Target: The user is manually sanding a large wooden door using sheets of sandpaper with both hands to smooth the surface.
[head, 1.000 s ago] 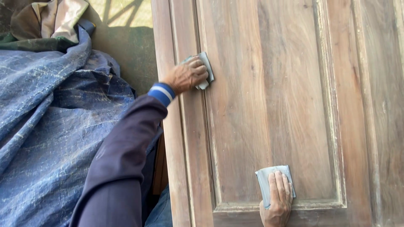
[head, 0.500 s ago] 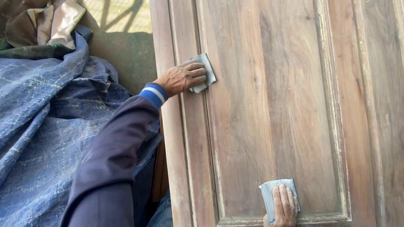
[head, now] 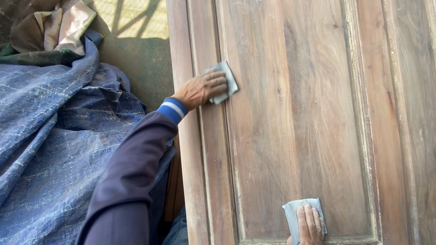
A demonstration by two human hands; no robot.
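Seen from the head camera, looking down on a brown wooden door (head: 290, 113) with a long raised panel framed by pale, dusty moulding. Left hand (head: 201, 90) stretched out from a dark purple sleeve (head: 131, 177) with a blue and white striped cuff, fingers lying flat and closed over a folded grey sheet of sandpaper (head: 225, 80), pressing it against the left edge of the panel where panel meets moulding; upper corner of the sheet poking out beyond the fingertips. Right hand (head: 309, 226) at the bottom edge of the picture, only fingers and part of the back showing, laid flat on a second grey sandpaper sheet (head: 296, 213) near the lower right corner of the panel, just above the bottom moulding; grip here a flat press with fingers together rather than a pinch. Well apart from each other, the two hands. Left of the door, a crumpled blue tarpaulin (head: 54, 136) streaked with pale scratches, covering most of that side. Above it, in the top left corner, a heap of brown and beige cloth (head: 54, 27). Between heap and door, a patch of ground (head: 136, 50) partly sunlit, crossed by thin shadows. No packages, labels or signs showing anywhere.
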